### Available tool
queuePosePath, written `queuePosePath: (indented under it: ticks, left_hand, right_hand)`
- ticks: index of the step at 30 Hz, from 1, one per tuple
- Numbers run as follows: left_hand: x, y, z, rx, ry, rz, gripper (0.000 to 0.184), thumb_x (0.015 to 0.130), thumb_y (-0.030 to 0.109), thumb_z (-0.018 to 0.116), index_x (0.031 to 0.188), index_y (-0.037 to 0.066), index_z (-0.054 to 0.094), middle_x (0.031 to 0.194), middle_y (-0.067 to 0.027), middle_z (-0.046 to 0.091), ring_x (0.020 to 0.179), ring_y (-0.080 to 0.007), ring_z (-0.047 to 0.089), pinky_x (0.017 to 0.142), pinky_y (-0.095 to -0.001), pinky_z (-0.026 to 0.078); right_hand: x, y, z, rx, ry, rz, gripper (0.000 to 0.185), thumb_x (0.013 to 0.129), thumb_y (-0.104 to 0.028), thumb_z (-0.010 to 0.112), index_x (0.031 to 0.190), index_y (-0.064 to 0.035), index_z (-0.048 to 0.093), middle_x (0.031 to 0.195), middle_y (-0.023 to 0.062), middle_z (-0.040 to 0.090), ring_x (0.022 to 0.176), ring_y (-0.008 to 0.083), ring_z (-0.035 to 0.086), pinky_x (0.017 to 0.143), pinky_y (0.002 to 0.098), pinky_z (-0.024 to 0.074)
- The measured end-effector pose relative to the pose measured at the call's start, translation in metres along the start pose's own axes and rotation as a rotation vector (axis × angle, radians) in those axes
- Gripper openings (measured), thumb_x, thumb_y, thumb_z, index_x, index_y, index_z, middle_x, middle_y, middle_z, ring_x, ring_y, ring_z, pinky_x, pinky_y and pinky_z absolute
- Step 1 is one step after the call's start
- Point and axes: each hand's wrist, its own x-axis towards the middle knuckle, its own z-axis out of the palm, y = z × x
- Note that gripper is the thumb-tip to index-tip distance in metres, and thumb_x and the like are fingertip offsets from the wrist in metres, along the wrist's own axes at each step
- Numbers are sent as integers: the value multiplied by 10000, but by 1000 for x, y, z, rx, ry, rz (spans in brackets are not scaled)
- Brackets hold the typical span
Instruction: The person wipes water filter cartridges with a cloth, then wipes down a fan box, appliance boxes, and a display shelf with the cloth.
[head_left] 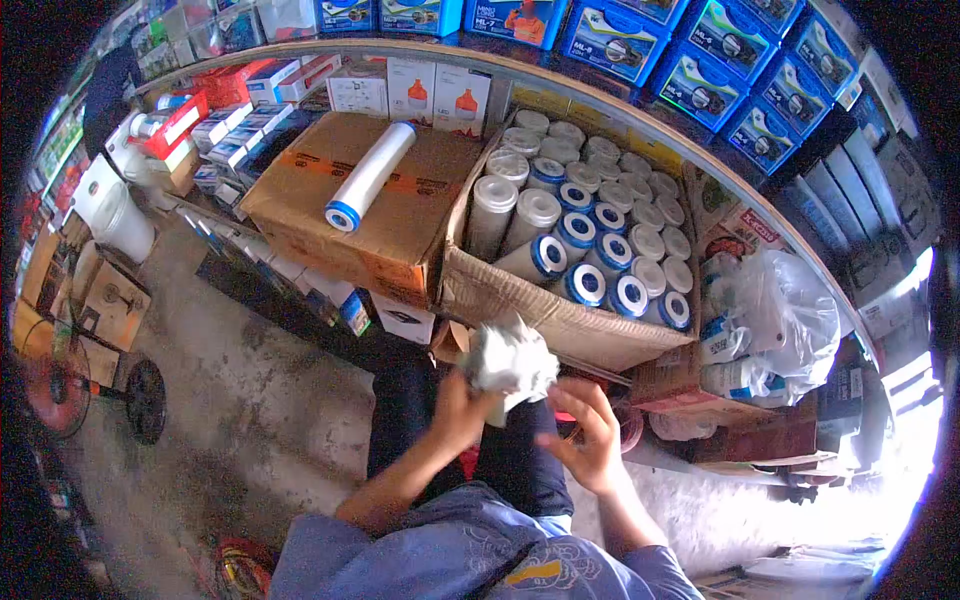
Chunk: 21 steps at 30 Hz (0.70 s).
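The grey floor [265,400] spreads behind and to the left of the left hand, with a fan [57,378] standing far off on that side. Just beyond both hands, slightly to their right, is an open-topped carton [560,322] packed with upright white cartridges; those in the part nearer the hands mostly have blue end rings, while the paler ones fill the back and right. A closed brown carton [290,208] sits beside it, ahead and to the left of the hands. Well past the hands, ahead and to the right, blue boxes [695,86] are stacked on a shelf. A clear plastic bag [785,310] holding blue-and-white items lies off to the right of the right hand. One loose cartridge [372,178] rests slantwise on the closed carton, its blue-ringed end towards the hands. The white bundle [510,362], crumpled and blurred, is in front of the person's lap, between the hands and the open-topped carton. The left hand [462,412] grips it from below and the left; the right hand [590,435] is apart from the left, its fingers spread and curved at the bundle's right side, though blur makes it hard to say whether they touch it.
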Motion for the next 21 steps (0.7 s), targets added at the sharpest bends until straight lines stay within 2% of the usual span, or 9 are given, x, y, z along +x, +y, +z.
queuePosePath:
  ticks: [2, 7, 11, 12, 15, 16, 17, 18, 21]
  left_hand:
    - [4, 12, -21, -173, 93, -51, 357, 827, 217, 566, 1107, 9, 492, 984, -79, 580, 912, -152, 541, 813, -291, 413]
    - [1, 13, -50, -467, 234, -168, 409, 855, 206, 533, 1186, -5, 419, 1122, -60, 504, 1018, -144, 479, 894, -296, 361]
    - [-6, -17, -41, -599, 136, 71, 479, 855, 205, 528, 1251, -3, 358, 1205, -88, 447, 1120, -183, 427, 951, -323, 312]
    - [-9, -29, -41, -219, 179, 132, 473, 863, 201, 515, 1265, 14, 349, 1207, -84, 450, 1133, -190, 423, 953, -331, 319]
    - [-10, -48, -35, -295, 190, 104, 444, 886, 232, 471, 1267, 36, 354, 1223, -74, 447, 1135, -181, 423, 958, -337, 324]
    - [-11, -35, -32, -296, 186, 92, 444, 886, 232, 471, 1267, 36, 354, 1223, -74, 447, 1135, -181, 423, 958, -337, 324]
    - [-9, -21, -29, -607, 182, -69, 437, 897, 263, 442, 1266, 45, 358, 1231, -77, 446, 1135, -185, 428, 961, -346, 328]
    - [-8, -10, -26, -917, 179, -234, 434, 908, 294, 413, 1265, 54, 362, 1238, -80, 445, 1135, -189, 433, 963, -355, 332]
    - [-8, -13, -20, -1047, 20, -208, 460, 915, 351, 363, 1267, 55, 356, 1249, -83, 441, 1134, -205, 443, 970, -377, 332]
  right_hand:
    - [-34, 15, -26, 132, -532, 111, 519, 660, -156, 712, 1120, -42, 500, 1107, 141, 510, 1030, 315, 496, 882, 380, 404]
    - [-146, 11, -28, 120, -639, 330, 491, 689, -183, 670, 1135, -68, 500, 1096, 154, 526, 1019, 324, 510, 863, 389, 417]
    - [-177, 20, 1, 97, -737, 567, 465, 718, -211, 628, 1150, -95, 499, 1085, 168, 541, 1008, 333, 524, 844, 398, 430]
    - [-191, 23, -1, 89, -762, 623, 459, 725, -218, 618, 1153, -101, 499, 1082, 172, 545, 1005, 335, 527, 839, 401, 433]
    - [-215, 33, -8, 83, -848, 805, 442, 747, -239, 586, 1164, -121, 499, 1073, 182, 556, 996, 341, 538, 825, 408, 443]
    - [-193, 10, -12, 96, -719, 780, 368, 769, -241, 557, 1122, -139, 534, 1011, 195, 579, 927, 356, 566, 786, 409, 459]
    - [-189, 8, -8, 84, -654, 715, 335, 736, -114, 567, 1065, -47, 579, 987, 173, 606, 916, 260, 599, 802, 328, 458]
    - [-187, 8, -5, 146, -643, 709, 346, 730, -111, 568, 1069, -43, 573, 985, 178, 605, 914, 270, 599, 796, 333, 460]
    - [-178, 15, 2, 174, -605, 696, 366, 710, -106, 576, 1069, -36, 569, 975, 184, 606, 906, 287, 598, 788, 347, 462]
